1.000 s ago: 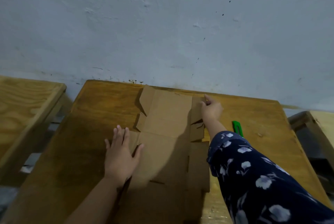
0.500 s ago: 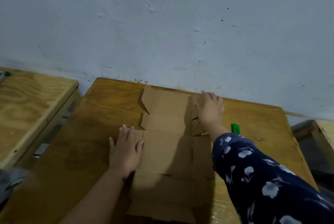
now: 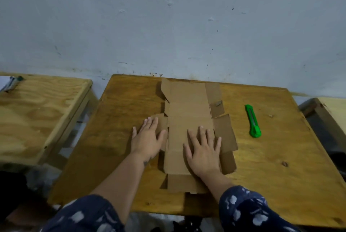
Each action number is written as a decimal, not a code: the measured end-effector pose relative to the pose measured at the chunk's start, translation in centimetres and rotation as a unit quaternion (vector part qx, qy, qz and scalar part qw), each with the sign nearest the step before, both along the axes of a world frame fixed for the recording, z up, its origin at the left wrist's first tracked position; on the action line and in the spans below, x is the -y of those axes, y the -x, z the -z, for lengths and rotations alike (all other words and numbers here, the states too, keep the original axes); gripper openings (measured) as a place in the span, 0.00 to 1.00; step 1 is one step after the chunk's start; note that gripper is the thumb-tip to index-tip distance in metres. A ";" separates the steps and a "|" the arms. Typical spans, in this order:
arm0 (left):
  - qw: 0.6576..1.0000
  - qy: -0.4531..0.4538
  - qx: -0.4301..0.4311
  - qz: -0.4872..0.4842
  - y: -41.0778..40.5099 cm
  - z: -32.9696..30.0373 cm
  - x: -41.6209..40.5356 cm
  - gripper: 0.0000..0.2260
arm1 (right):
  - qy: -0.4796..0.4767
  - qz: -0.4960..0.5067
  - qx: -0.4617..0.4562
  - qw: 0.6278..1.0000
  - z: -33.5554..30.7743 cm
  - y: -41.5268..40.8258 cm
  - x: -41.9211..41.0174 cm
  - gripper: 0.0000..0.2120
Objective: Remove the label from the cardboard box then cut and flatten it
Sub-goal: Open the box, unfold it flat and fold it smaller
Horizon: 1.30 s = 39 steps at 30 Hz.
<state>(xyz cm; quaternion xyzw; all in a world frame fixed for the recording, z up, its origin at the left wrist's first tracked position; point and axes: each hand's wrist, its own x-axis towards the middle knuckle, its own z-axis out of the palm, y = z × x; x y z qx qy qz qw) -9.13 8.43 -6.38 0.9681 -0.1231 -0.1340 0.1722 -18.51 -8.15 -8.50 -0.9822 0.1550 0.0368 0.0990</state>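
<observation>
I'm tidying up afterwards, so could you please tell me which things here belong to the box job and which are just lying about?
Job:
cardboard box, opened flat
green knife
left hand and right hand, pressing it down

Lying about:
pens on the side table

The plain brown cardboard box (image 3: 189,112), cut open and unfolded into a cross-shaped sheet, lies nearly flat on its inner face, long axis running away from the viewer. Small side flaps at the far end curl slightly upward. No label shows on it.
</observation>
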 end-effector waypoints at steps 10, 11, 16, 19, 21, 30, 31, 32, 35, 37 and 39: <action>0.997 -0.029 0.066 -0.004 -0.6 -1.1 -6.2 0.22 | -0.002 0.006 -0.041 0.999 0.5 1.1 -1.7 0.29; 0.997 -0.056 0.057 -0.001 -0.6 -0.9 -6.7 0.22 | -0.002 0.008 -0.041 0.999 0.5 1.2 -1.9 0.29; 0.989 -0.148 -0.023 -0.011 0.1 0.6 -7.4 0.27 | 0.004 0.013 -0.033 0.999 0.9 1.6 -2.7 0.31; 0.985 -0.169 -0.026 -0.017 0.7 1.1 -6.7 0.31 | -0.005 0.016 -0.019 1.000 0.4 1.6 -2.7 0.29; 0.988 -0.150 0.037 -0.024 0.6 0.5 -5.6 0.32 | 0.001 0.031 0.023 0.999 -0.5 1.0 -2.5 0.27; 0.983 -0.108 0.132 0.067 -1.2 -2.2 2.1 0.31 | -0.037 0.049 0.137 0.989 -4.2 -6.5 2.9 0.21; 0.983 -0.112 0.127 0.076 -1.0 -1.7 2.6 0.31 | -0.038 0.055 0.139 0.988 -4.3 -7.3 3.8 0.22; 0.983 -0.117 0.118 0.082 -0.7 -1.2 2.9 0.32 | -0.036 0.060 0.135 0.988 -4.3 -8.0 4.7 0.22; 0.985 -0.131 0.084 0.075 -0.4 0.4 3.4 0.34 | -0.032 0.085 0.101 0.991 -4.0 -10.0 7.0 0.24; 0.986 -0.134 0.078 0.058 -0.7 1.2 3.4 0.37 | -0.040 0.118 0.076 0.989 -3.5 -11.0 8.2 0.26; 0.986 -0.135 0.083 0.051 -1.1 1.8 3.1 0.39 | -0.050 0.150 0.058 0.986 -2.8 -11.7 9.3 0.27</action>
